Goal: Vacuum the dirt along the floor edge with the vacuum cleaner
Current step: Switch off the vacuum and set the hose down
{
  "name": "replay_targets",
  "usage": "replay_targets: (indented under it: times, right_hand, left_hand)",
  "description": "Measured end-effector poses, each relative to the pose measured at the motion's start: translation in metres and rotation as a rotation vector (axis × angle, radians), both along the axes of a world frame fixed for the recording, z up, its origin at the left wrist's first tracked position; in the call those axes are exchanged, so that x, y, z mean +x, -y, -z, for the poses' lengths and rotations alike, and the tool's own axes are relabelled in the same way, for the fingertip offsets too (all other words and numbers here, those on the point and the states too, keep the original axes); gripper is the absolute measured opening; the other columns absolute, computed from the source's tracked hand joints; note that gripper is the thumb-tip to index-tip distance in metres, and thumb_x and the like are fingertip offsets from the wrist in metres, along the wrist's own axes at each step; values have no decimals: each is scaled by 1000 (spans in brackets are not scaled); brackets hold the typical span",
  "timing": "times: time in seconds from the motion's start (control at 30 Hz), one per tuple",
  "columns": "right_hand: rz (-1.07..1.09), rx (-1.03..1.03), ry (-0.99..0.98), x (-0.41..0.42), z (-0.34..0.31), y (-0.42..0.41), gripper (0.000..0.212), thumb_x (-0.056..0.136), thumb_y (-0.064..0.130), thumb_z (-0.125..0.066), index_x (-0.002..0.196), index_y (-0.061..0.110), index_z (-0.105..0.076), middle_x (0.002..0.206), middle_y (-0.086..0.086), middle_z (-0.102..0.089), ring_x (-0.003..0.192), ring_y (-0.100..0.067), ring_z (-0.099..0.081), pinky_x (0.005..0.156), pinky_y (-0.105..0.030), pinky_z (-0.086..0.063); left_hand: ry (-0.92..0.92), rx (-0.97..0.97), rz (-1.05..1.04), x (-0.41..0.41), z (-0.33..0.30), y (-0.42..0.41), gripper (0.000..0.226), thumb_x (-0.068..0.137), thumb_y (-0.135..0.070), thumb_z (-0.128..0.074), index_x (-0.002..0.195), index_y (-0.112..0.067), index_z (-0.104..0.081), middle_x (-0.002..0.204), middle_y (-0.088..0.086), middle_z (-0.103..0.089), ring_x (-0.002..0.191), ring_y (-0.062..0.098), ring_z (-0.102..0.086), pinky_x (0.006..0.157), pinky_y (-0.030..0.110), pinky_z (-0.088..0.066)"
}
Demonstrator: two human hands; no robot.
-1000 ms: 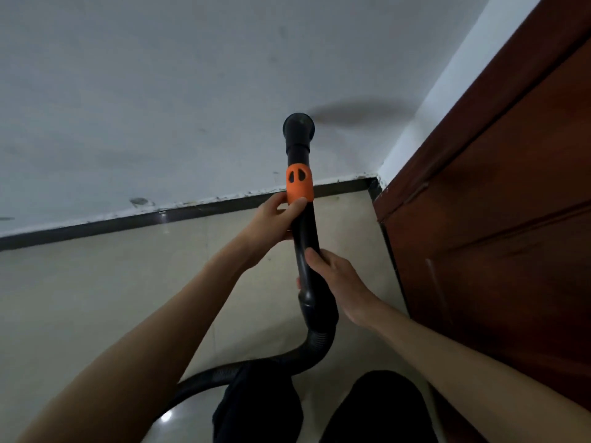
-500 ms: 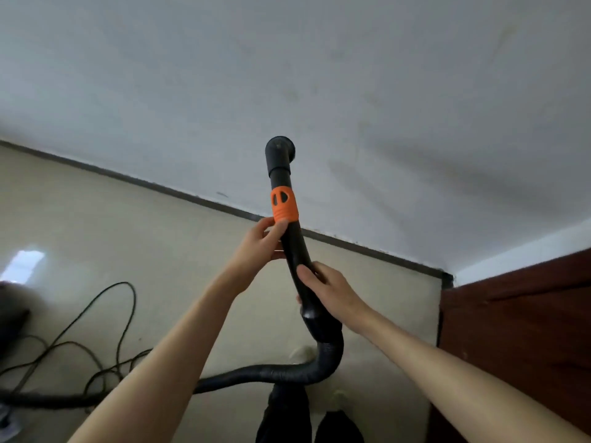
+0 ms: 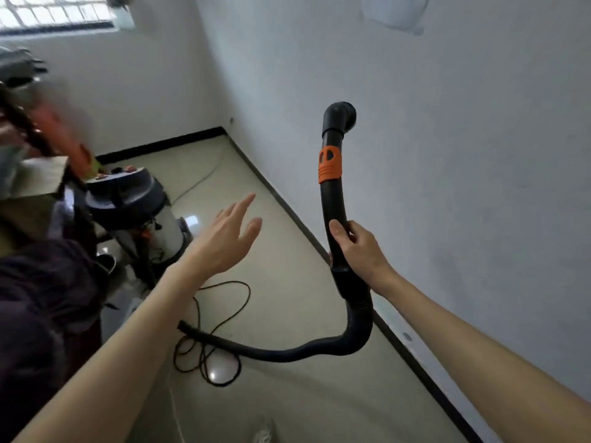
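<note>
Now right hand point(image 3: 358, 247) grips the wand point(image 3: 332, 203) beside the baseboard point(image 3: 287, 209) — left hand point(image 3: 227, 238) open, fingers straight.

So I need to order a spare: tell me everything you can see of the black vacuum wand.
The vacuum wand is a curved black tube, plastic by its look, with an orange collar and a round open nozzle end. It is raised nearly upright near the white wall. The right hand grips its lower part; a ribbed black hose joins it below.

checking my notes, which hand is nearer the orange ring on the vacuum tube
Right. The right hand grips the tube just below the orange ring; the left hand hovers open off to the side.
</note>
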State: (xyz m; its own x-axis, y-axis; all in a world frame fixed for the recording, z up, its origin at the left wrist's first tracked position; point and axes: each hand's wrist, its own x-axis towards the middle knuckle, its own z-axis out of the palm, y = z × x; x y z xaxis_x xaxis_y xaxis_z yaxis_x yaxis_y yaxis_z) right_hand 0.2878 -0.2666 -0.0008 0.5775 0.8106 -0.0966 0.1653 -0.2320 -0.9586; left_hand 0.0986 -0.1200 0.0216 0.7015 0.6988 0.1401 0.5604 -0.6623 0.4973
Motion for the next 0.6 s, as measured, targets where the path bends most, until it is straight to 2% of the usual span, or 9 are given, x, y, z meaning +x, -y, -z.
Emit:
replay_targets:
  times: [0.07, 0.13, 0.27, 0.37, 0.6]
  right_hand:
    - [-74, 8, 61, -13, -12, -46, 29, 99, 40, -50, 83, 16, -52, 73, -8, -62, 64, -20, -60, 66, -36, -53]
    - [-133, 7, 121, -24, -21, -96, 29, 99, 40, -50, 83, 16, -52, 74, -8, -62, 65, -22, -60, 69, -40, -54]
    - [-239, 22, 219, -49, -41, -205, 31, 99, 41, -49, 80, 17, -52, 76, -9, -63, 65, -24, -61, 73, -44, -54]
    - [-292, 51, 300, -71, -57, -280, 32, 99, 43, -49, 76, 20, -51, 75, -8, -64, 69, -26, -63, 72, -40, -53]
    - [-369, 134, 430, -102, -89, -422, 38, 98, 46, -48, 70, 20, -50, 63, -2, -65, 57, -18, -63, 64, -35, -52]
  left_hand:
    - [-30, 63, -63, -26, -9, -37, 59, 98, -45, -32, 151, -25, -17, 151, 6, -34, 138, 22, -32, 110, 40, -27]
    - [-48, 91, -125, -49, -12, -75, 59, 98, -45, -32, 151, -25, -16, 152, 6, -33, 138, 23, -30, 112, 41, -26]
    - [-43, 121, -211, -95, -17, -154, 59, 97, -42, -34, 151, -21, -18, 153, 6, -31, 141, 21, -26, 115, 37, -21]
    - [-38, 203, -277, -129, -31, -210, 58, 98, -36, -38, 151, -19, -21, 153, 6, -31, 142, 19, -24, 115, 34, -17]
    - [-70, 287, -365, -170, -47, -310, 58, 98, -36, -39, 150, -21, -22, 154, 1, -28, 141, 17, -22, 115, 33, -15]
